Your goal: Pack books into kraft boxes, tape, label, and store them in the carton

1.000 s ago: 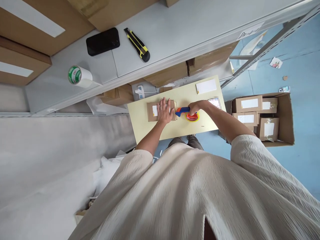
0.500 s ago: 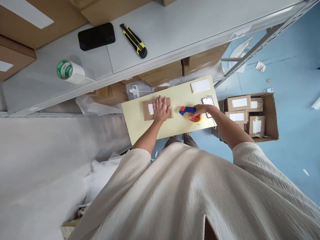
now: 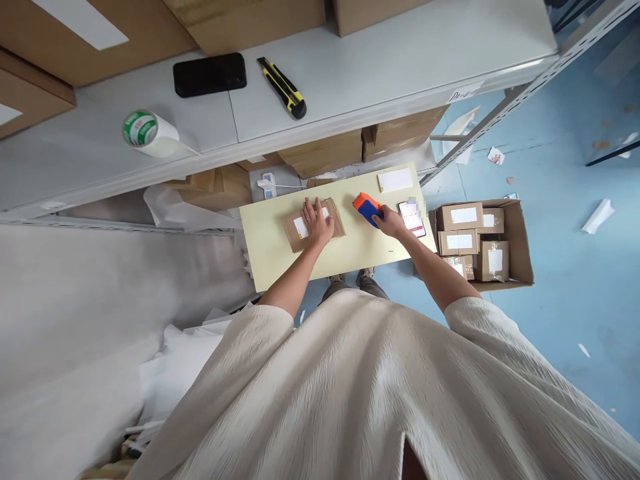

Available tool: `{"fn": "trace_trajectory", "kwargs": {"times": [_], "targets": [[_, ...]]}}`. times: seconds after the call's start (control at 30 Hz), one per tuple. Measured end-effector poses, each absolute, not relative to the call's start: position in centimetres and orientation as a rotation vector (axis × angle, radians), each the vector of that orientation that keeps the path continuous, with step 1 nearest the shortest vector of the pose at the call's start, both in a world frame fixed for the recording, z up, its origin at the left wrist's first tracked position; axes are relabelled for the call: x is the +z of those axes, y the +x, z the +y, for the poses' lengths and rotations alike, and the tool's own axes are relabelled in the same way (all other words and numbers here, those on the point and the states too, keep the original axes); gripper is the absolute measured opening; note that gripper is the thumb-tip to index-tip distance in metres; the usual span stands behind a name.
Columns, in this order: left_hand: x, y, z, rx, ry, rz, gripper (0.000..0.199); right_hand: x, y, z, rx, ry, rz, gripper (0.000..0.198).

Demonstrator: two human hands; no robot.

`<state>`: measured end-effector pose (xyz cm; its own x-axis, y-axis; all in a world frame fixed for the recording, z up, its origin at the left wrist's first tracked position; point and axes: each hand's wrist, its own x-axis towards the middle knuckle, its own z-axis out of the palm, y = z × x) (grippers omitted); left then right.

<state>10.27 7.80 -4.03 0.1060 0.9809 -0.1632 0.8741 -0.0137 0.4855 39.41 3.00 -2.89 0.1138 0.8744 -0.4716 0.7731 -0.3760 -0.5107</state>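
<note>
My left hand lies spread on top of a small cardboard box with a white label, partly covering it. The box sits slightly turned on a pale yellow table. My right hand is closed round the handle of a blue and orange tape dispenser, to the right of the box. Its orange end points away from me, up and to the left; the tape roll is hidden. A lit phone lies just right of that hand, and a white stack of labels rests at the table's far edge.
Right of the table stands a large open carton holding several labelled boxes. A grey shelf beyond the table bears a dark phone, a yellow-black utility knife, a clear tape roll and cartons.
My right hand has lifted and turned the tape dispenser, bringing it slightly left toward the box. The box has rotated a little under my left hand. The camera view has shifted.
</note>
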Motion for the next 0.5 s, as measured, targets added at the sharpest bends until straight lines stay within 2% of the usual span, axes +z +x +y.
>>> {"fn": "trace_trajectory", "kwargs": {"times": [0.23, 0.5], "targets": [[-2.9, 5.3, 4.9, 0.327, 2.023, 1.723, 0.074, -0.5, 38.6, 1.9, 0.763, -2.095, -1.855, 0.05], [-2.9, -0.3, 2.0, 0.3, 2.035, 1.717, 0.069, 12.7, 39.3, 3.3, 0.184, -1.761, -2.205, 0.047]]}}
